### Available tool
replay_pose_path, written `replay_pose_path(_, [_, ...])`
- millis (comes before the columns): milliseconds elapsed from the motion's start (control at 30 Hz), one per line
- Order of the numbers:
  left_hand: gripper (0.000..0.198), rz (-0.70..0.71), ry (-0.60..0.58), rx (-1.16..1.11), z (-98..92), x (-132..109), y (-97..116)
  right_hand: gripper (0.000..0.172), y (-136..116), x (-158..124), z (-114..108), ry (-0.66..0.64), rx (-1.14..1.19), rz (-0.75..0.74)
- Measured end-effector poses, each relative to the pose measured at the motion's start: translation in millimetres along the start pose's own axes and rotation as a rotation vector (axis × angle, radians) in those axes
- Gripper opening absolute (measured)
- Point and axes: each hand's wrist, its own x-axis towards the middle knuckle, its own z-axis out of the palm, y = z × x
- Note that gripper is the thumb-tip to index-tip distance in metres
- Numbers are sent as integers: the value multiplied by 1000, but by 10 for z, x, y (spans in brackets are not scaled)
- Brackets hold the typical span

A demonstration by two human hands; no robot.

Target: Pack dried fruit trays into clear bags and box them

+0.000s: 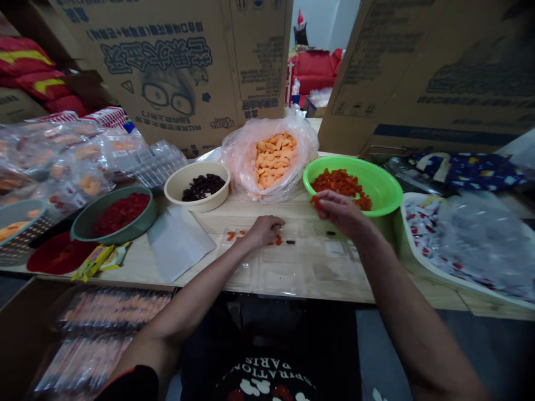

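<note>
My right hand (340, 211) is at the near left rim of a bright green bowl (388, 192), its fingers pinched on small orange pieces (316, 203) like those heaped in the bowl. Over a clear plastic tray (284, 275) with shallow compartments, my left hand (266, 230) is closed, fingertips pressed together; whatever they hold is too small to make out. Several orange pieces (230, 236) lie in the tray's far row on both sides of that hand. A dark piece (290, 242) rests to the right of them, and another dark piece (330, 233) lies farther right.
Behind the tray stand a cream bowl (171, 192) of dark pieces and a plastic bag (238, 150) of peach-coloured pieces. Leftward are a grey-green bowl (79, 225) of red pieces, white paper (179, 245) and yellow wrappers (94, 262). A white tub (422, 262) of packets stands right; cardboard boxes (167, 67) rise behind.
</note>
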Motion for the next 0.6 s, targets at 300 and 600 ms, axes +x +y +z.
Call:
replay_pose_path(300, [16,-2,-86,268,-9,-40,13,24,581,-175,502,-166,-1076,-136])
replay_pose_path(600, [27,1,27,303,41,-60,104,21,618,-202,470,-29,-890,-71])
